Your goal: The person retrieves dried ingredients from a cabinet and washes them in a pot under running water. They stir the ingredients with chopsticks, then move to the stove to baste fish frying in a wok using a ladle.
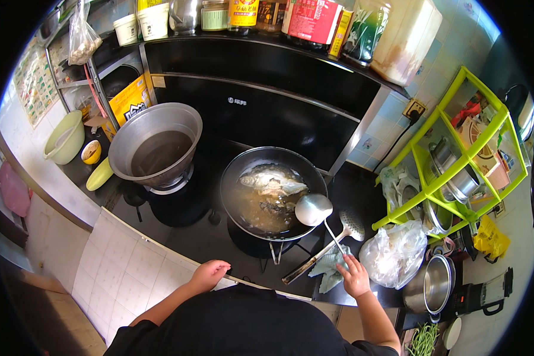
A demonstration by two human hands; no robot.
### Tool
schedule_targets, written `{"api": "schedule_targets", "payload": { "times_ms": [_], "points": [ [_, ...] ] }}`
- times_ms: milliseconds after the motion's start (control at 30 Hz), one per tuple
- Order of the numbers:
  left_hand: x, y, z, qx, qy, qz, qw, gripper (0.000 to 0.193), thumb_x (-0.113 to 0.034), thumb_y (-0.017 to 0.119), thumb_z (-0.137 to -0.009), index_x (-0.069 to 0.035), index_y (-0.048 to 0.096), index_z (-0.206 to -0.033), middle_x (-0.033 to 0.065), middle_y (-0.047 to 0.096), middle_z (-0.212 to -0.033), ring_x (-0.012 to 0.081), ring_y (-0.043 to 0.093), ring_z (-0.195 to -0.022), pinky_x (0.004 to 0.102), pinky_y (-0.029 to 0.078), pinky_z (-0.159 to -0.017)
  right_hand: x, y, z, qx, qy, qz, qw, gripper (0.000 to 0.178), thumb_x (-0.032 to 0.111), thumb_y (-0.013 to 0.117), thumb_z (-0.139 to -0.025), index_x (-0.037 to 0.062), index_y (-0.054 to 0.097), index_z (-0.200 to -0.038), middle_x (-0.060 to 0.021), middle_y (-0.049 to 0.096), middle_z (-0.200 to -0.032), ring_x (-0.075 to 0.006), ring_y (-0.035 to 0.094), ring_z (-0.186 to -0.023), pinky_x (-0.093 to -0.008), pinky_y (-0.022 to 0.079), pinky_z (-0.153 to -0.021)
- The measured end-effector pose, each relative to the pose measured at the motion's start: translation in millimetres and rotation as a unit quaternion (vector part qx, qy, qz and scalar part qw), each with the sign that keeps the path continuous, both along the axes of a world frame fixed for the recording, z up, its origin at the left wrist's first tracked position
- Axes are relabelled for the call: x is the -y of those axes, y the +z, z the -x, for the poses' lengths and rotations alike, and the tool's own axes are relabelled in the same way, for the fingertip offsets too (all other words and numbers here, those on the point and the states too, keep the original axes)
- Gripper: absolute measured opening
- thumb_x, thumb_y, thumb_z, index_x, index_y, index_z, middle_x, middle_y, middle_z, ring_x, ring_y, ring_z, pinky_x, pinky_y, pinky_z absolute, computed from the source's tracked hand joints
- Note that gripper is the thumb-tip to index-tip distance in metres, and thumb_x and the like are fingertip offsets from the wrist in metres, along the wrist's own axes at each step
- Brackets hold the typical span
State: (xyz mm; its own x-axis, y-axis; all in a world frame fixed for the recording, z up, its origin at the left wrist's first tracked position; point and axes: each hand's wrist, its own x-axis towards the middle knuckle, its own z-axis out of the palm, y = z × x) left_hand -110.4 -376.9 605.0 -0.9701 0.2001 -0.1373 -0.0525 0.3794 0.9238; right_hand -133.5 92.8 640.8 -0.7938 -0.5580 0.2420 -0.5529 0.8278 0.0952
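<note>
A black wok (236,172) stands on the right burner, with a fish (273,181) lying in brownish liquid. My right hand (356,276) grips the thin handle of a steel ladle (313,210); its bowl hovers over the wok's right rim. My left hand (208,275) rests with curled fingers on the front edge of the black stove top (207,240), holding nothing. A slotted skimmer (352,224) leans beside the ladle, its long handle running down toward a crumpled cloth (332,265).
A large metal pot (155,148) with dark liquid sits on the left burner. Bowls stand at far left. A green rack (457,172) with pots, plastic bags (394,252), a steel pot (436,285) and bottles on the hood top surround the stove.
</note>
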Motion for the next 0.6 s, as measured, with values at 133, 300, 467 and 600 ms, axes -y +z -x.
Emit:
{"api": "schedule_targets", "payload": {
  "times_ms": [133,300,467,600],
  "points": [
    [8.7,-5.9,0.1,-0.013,-0.001,-0.002,1.0,0.019,-0.015,0.054,-0.088,-0.002,0.062,-0.1,0.0108,0.065,-0.095,0.0197,0.063,-0.086,0.0289,0.05,-0.076,33.1,-11.7,-8.9,-0.05,-0.082,0.101,0.99,0.043,0.0,0.053,-0.07,0.0114,0.058,-0.111,-0.0169,0.045,-0.13,-0.0368,0.046,-0.115,-0.0455,0.04,-0.092],
    [25.6,-14.8,3.8,0.025,-0.002,-0.055,0.998,0.018,-0.013,0.052,-0.091,-0.001,0.059,-0.101,0.0073,0.064,-0.096,0.0138,0.06,-0.089,0.0269,0.047,-0.08,59.0,-18.1,-21.9,-0.064,-0.131,0.148,0.978,0.047,-0.002,0.052,-0.069,0.0081,0.055,-0.114,-0.0185,0.044,-0.129,-0.0384,0.044,-0.118,-0.0461,0.038,-0.096],
    [33.9,-16.0,-0.5,0.04,-0.003,-0.054,0.998,0.02,-0.014,0.052,-0.091,0.0,0.059,-0.103,0.0101,0.064,-0.098,0.0166,0.061,-0.09,0.028,0.047,-0.08,66.5,-16.0,-35.8,-0.077,-0.159,0.158,0.972,0.046,-0.005,0.05,-0.071,0.0066,0.054,-0.114,-0.0197,0.045,-0.128,-0.0392,0.044,-0.116,-0.0452,0.038,-0.096],
    [36.4,-23.5,-1.5,0.046,-0.008,-0.08,0.996,0.019,-0.014,0.052,-0.091,0.0,0.06,-0.102,0.0099,0.064,-0.097,0.0166,0.061,-0.089,0.0277,0.047,-0.08,76.2,-16.6,-43.8,-0.072,-0.186,0.177,0.964,0.043,-0.004,0.05,-0.072,0.0057,0.054,-0.114,-0.0199,0.045,-0.127,-0.04,0.044,-0.116,-0.0453,0.039,-0.095]
  ]
}}
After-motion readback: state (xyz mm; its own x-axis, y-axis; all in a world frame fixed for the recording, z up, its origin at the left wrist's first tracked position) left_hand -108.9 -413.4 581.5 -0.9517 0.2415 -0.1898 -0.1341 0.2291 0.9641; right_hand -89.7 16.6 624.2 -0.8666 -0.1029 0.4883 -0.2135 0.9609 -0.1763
